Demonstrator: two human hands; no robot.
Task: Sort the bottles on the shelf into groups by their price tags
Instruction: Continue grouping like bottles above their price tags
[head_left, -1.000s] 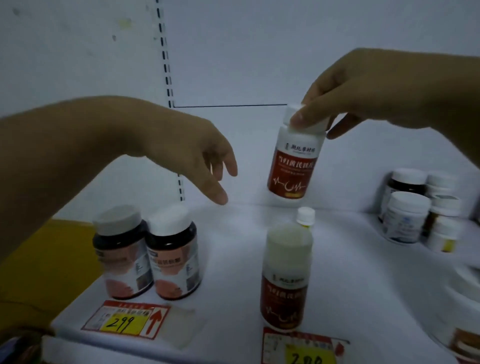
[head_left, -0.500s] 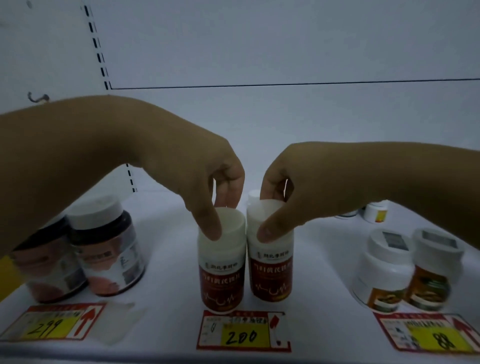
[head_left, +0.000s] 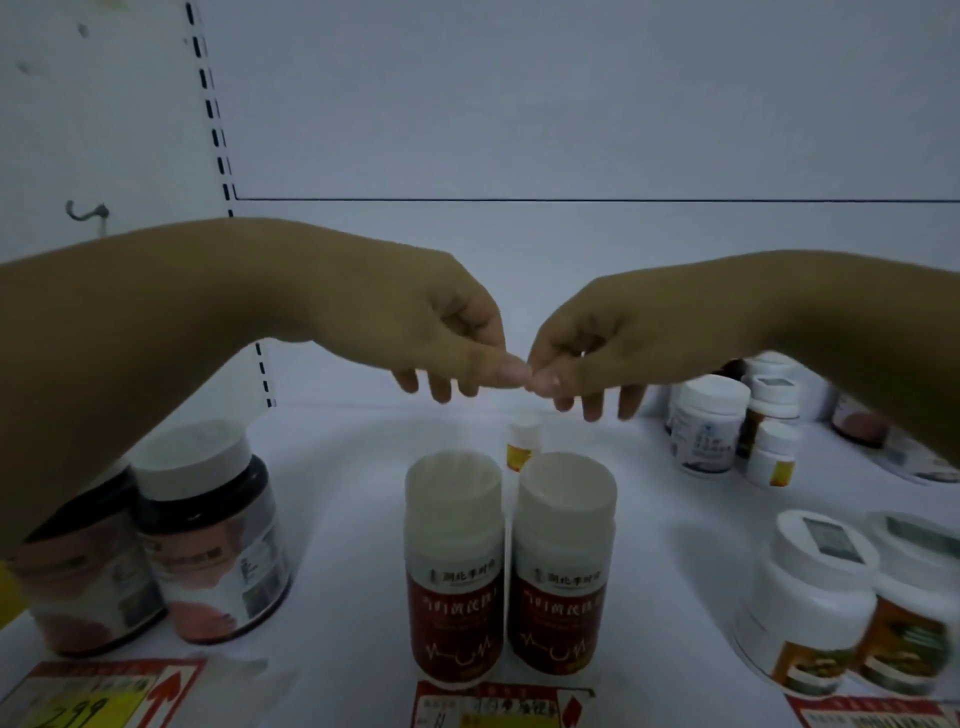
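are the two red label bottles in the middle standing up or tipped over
Upright. Both red label bottles stand on their bases on the shelf, white caps up, side by side.

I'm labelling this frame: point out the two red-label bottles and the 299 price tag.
Left red-label bottle (head_left: 454, 618): head view, on its label.
Right red-label bottle (head_left: 560, 618): head view, on its label.
299 price tag (head_left: 78, 709): head view, on its yellow part.

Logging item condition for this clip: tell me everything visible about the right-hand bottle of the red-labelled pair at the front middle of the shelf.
The right red-labelled bottle is a white, plastic-looking cylinder with a wide, flat white cap, closed. A dark red label with pale characters and a heartbeat-style line wraps its lower half. It stands upright on the white shelf, close beside its twin, just behind a red price tag. Neither hand touches it; both hover above.
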